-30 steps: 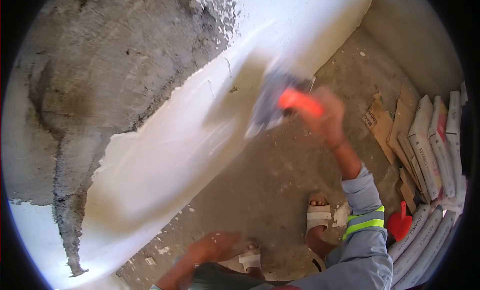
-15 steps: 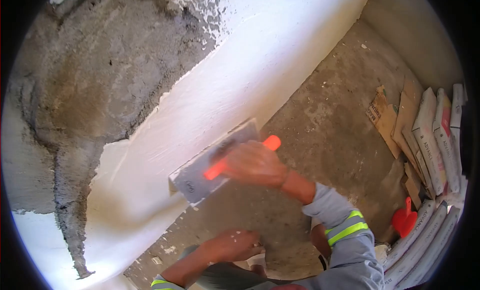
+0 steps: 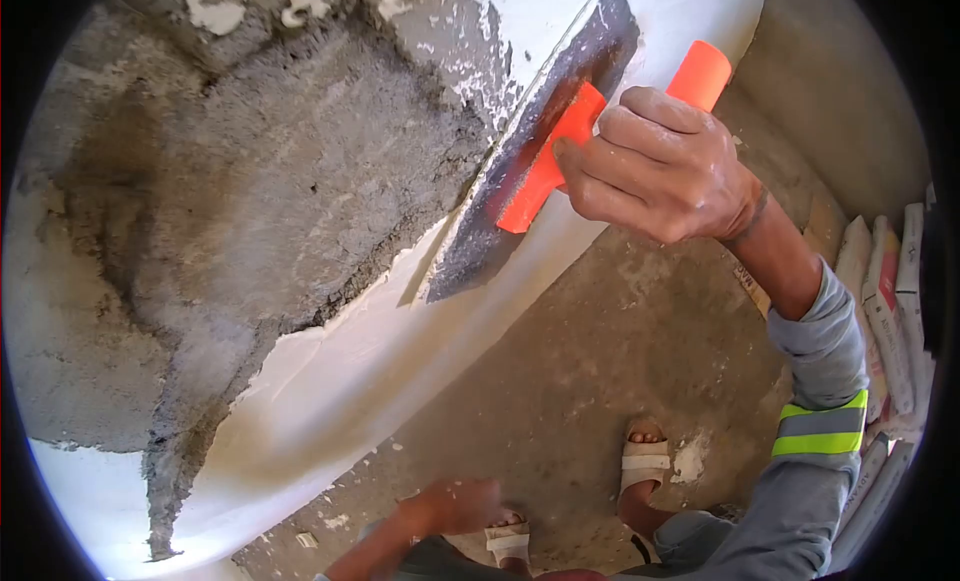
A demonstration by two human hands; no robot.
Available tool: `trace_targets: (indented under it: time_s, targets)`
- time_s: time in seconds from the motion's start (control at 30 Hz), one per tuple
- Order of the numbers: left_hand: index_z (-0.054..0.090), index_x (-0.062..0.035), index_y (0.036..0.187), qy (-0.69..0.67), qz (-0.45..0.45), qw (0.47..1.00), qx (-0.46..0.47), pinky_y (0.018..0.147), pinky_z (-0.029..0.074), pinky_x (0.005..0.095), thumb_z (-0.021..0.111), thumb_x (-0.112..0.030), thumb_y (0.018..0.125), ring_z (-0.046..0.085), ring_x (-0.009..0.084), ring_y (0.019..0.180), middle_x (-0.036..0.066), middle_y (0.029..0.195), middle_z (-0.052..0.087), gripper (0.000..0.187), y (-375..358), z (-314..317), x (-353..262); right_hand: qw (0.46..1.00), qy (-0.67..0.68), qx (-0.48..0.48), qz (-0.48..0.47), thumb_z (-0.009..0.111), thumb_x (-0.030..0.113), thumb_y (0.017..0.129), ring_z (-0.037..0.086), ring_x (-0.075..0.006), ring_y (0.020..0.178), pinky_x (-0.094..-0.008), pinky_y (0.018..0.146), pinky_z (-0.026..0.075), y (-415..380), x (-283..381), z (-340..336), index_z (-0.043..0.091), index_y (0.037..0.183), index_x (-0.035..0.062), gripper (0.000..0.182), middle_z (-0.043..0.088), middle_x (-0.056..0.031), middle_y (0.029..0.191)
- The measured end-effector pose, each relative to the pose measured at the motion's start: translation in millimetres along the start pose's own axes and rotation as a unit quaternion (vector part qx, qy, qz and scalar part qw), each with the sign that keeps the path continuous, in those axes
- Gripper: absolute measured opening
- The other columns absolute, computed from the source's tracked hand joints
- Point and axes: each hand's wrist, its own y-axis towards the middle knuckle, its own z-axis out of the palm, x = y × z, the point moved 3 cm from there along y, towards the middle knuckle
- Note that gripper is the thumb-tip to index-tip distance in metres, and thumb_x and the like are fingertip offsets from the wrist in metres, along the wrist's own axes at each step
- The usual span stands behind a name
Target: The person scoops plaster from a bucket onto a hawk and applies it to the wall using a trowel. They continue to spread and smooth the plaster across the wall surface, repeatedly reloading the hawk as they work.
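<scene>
My right hand [image 3: 665, 166] is wrapped round the orange handle of a plastering trowel [image 3: 480, 251]. The trowel's wide metal blade lies tilted against the wall, its long edge where white plaster [image 3: 340, 356] meets rough grey cement [image 3: 270, 171]. White smears mark the blade and my knuckles. Low in the view, my left hand [image 3: 455, 506] hangs near my knee, away from the wall. Its fingers are smeared by motion, and nothing can be made out in them.
A dusty concrete floor [image 3: 560, 381] runs along the wall's foot, with plaster specks on it. My sandalled feet [image 3: 645, 456] stand there. Stacked printed bags [image 3: 885, 311] line the right side, with cardboard [image 3: 752, 289] beside them. Another wall [image 3: 840, 91] rises at the upper right.
My right hand has carried the trowel up and to the right along the wall, from the lower plaster to the cement's edge. My left hand has shifted slightly left and down.
</scene>
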Motion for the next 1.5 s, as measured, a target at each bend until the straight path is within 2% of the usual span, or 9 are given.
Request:
trace_targets:
  time_s: [0.33, 0.47, 0.67, 0.8, 1.0, 1.1, 1.3, 1.4, 1.5]
  targets:
    - [0.056, -0.0056, 0.107, 0.013, 0.057, 0.996, -0.066, 0.081, 0.050, 0.0479, 0.053, -0.043, 0.096, 0.063, 0.0412, 0.095, 0.021, 0.093, 0.067, 0.039, -2.6, 9.1, -16.8, 0.927, 0.146, 0.030, 0.343, 0.080, 0.017, 0.076, 0.061, -0.0195, 0.075, -0.0317, 0.068, 0.049, -111.5, 82.3, 20.1, 0.066, 0.087, 0.0054, 0.021, 0.061, -0.0051, 0.078]
    - [0.054, -0.0049, 0.110, 0.016, 0.047, 0.997, -0.067, 0.080, 0.050, 0.0480, 0.054, -0.041, 0.096, 0.063, 0.0409, 0.095, 0.021, 0.094, 0.067, 0.039, -10.0, 21.3, -15.0, 0.688, 0.280, -0.172, 0.647, 0.079, 0.021, 0.082, 0.060, -0.0109, 0.076, -0.0251, 0.072, 0.047, -86.1, 0.0, -12.8, 0.068, 0.088, 0.0020, 0.023, 0.066, -0.0021, 0.083]
    - [0.053, -0.0046, 0.113, -0.009, 0.046, 0.995, -0.084, 0.081, 0.050, 0.0480, 0.056, -0.039, 0.095, 0.063, 0.0407, 0.096, 0.021, 0.097, 0.067, 0.039, -31.9, 22.2, -13.8, 0.660, 0.368, -0.079, 0.651, 0.075, 0.022, 0.086, 0.058, -0.0098, 0.073, -0.0254, 0.062, 0.047, -26.4, 6.0, 7.2, 0.067, 0.089, 0.0015, 0.022, 0.067, -0.0025, 0.087]
    - [0.053, -0.0047, 0.112, -0.020, 0.101, 0.983, -0.155, 0.081, 0.050, 0.0476, 0.056, -0.040, 0.095, 0.063, 0.0407, 0.096, 0.021, 0.097, 0.067, 0.040, -35.6, 26.6, -16.2, 0.873, 0.234, -0.028, 0.427, 0.079, 0.028, 0.080, 0.067, -0.0198, 0.079, -0.0353, 0.064, 0.053, -7.0, 148.7, 44.2, 0.068, 0.097, 0.0089, 0.028, 0.068, -0.0067, 0.089]
    - [0.055, -0.0040, 0.110, 0.028, 0.051, 0.996, -0.070, 0.081, 0.051, 0.0460, 0.056, -0.046, 0.094, 0.064, 0.0404, 0.095, 0.021, 0.095, 0.067, 0.045, -13.6, 19.7, -22.2, 0.781, 0.336, 0.006, 0.526, 0.081, 0.025, 0.079, 0.068, -0.0165, 0.087, -0.0345, 0.073, 0.054, -28.6, 247.9, 53.8, 0.068, 0.100, 0.0059, 0.031, 0.070, -0.0044, 0.093]
    - [0.055, -0.0044, 0.110, 0.006, 0.047, 0.994, -0.100, 0.081, 0.051, 0.0457, 0.056, -0.047, 0.095, 0.064, 0.0406, 0.093, 0.021, 0.092, 0.067, 0.046, -22.1, 22.0, -17.2, 0.533, 0.362, -0.117, 0.756, 0.078, 0.018, 0.083, 0.064, -0.0117, 0.079, -0.0270, 0.068, 0.051, -82.8, 164.1, 26.3, 0.067, 0.094, 0.0008, 0.024, 0.069, -0.0058, 0.086]
    - [0.056, -0.0044, 0.107, 0.002, 0.038, 0.990, -0.132, 0.079, 0.051, 0.0464, 0.056, -0.047, 0.094, 0.065, 0.0406, 0.090, 0.022, 0.091, 0.067, 0.045, -36.1, 28.4, -15.2, 0.489, 0.367, -0.208, 0.763, 0.081, 0.022, 0.081, 0.051, -0.0051, 0.065, -0.0228, 0.057, 0.043, -122.2, 77.0, 83.2, 0.066, 0.086, 0.0029, 0.025, 0.059, 0.0042, 0.072]
    - [0.056, -0.0042, 0.106, 0.031, 0.031, 0.992, -0.122, 0.079, 0.051, 0.0464, 0.057, -0.047, 0.094, 0.065, 0.0405, 0.090, 0.022, 0.090, 0.067, 0.044, -22.2, 29.1, -10.0, 0.511, 0.419, -0.190, 0.727, 0.077, 0.025, 0.083, 0.055, -0.0079, 0.064, -0.0279, 0.056, 0.045, -62.0, 149.5, 84.5, 0.067, 0.090, 0.0039, 0.025, 0.063, -0.0008, 0.074]
    - [0.056, -0.0038, 0.105, 0.054, 0.047, 0.991, -0.109, 0.079, 0.051, 0.0460, 0.057, -0.046, 0.094, 0.065, 0.0403, 0.091, 0.021, 0.090, 0.067, 0.044, 3.2, 18.6, -16.5, 0.705, 0.359, -0.056, 0.609, 0.082, 0.020, 0.076, 0.064, -0.0133, 0.069, -0.0326, 0.064, 0.052, -38.1, 207.2, 80.7, 0.070, 0.089, 0.0072, 0.022, 0.067, -0.0049, 0.076]
